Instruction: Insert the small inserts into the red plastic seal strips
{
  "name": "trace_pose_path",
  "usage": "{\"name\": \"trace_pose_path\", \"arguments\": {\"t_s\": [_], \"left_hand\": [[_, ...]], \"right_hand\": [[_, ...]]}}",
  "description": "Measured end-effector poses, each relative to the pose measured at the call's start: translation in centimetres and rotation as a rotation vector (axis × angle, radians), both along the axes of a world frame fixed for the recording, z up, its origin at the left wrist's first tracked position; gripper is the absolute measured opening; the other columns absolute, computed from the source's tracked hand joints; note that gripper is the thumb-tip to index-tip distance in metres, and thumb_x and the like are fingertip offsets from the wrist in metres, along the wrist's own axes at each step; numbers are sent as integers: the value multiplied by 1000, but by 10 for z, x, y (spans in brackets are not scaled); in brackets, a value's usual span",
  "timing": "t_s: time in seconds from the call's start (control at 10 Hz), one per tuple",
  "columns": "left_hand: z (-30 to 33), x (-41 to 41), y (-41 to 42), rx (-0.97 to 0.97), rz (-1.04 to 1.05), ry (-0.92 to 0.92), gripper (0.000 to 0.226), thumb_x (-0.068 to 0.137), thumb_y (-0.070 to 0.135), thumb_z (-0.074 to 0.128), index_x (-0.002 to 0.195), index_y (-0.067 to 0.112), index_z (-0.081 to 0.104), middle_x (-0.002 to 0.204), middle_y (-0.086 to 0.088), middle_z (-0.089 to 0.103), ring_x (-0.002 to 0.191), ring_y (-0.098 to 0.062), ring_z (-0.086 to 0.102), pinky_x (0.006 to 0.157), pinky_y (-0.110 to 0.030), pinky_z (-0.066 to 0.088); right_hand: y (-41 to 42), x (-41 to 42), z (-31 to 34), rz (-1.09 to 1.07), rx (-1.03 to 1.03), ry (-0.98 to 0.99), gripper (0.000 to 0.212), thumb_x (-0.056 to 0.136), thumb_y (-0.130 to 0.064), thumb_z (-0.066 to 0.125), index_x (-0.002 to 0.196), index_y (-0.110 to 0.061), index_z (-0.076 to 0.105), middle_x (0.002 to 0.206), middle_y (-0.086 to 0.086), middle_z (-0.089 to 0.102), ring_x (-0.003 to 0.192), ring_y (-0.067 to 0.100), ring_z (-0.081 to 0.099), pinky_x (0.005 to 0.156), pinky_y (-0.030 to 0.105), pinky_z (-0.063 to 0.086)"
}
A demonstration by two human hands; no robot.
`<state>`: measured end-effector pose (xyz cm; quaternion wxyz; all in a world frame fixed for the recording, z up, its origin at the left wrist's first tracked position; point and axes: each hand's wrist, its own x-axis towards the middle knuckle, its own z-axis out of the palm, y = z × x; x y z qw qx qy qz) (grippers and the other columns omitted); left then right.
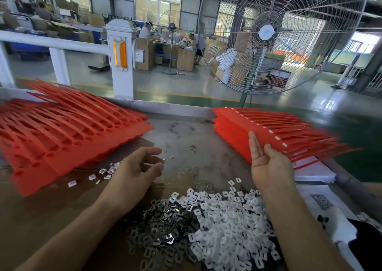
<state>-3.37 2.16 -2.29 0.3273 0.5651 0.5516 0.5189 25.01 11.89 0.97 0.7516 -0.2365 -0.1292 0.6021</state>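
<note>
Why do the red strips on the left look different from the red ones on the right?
The left stack has empty holes along its heads; the right stack shows small white inserts in its top sheet. The left stack lies untouched and spread wide; the right hand touches the right stack. Both are red strips on the table.

Matt red plastic seal strips [68, 130], white plastic inserts [227, 219], shiny metal inserts [161, 229], scuffed metal tabletop [186, 130]
</note>
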Motion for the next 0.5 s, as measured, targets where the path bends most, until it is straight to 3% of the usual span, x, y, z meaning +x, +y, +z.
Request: {"name": "trace_pose_path", "arguments": {"t_s": [0.1, 0.2, 0.3, 0.4, 0.5], "left_hand": [[3, 1, -2, 5, 14, 19, 30, 96, 12, 65, 122, 27, 63, 103, 1, 73, 87, -13, 71, 71, -22, 57], [4, 1, -3, 12, 22, 45, 29, 96, 12, 65, 122, 26, 64, 103, 2, 73, 88, -16, 70, 76, -29, 59], [4, 2, -3, 3, 27, 58, 27, 96, 14, 66, 120, 27, 65, 102, 2, 73, 89, -17, 70, 76, -29, 58], [4, 1, -4, 37, 50, 97, 17, 96, 20, 67, 111, 28, 69, 95, 7, 74, 88, -14, 69, 77, -30, 57], [7, 3, -8, 97, 81, 280, 6, 96, 30, 67, 92, 29, 72, 82, 15, 70, 77, -5, 66, 71, -27, 52]], "right_hand": [[2, 0, -3, 45, -54, -145, 20, 110, 2, 34, 120, 10, 49, 109, 29, 68, 95, 33, 76, 72, 35, 65], [1, 1, -8, 116, -129, -387, 36, 114, -18, 33, 124, 12, 51, 97, 24, 75, 79, 24, 79, 63, 28, 63], [-4, 3, -9, 174, -208, -577, 48, 112, -38, 39, 111, 4, 62, 81, 12, 79, 68, 17, 78, 51, 23, 58], [-6, 1, -12, 150, -286, -792, 52, 106, -53, 46, 93, -7, 68, 61, 2, 72, 42, 9, 60, 38, 20, 44], [-13, -10, -10, 117, -274, -955, 56, 105, -57, 47, 77, -13, 69, 51, 1, 60, 33, 11, 43, 33, 19, 28]]}}
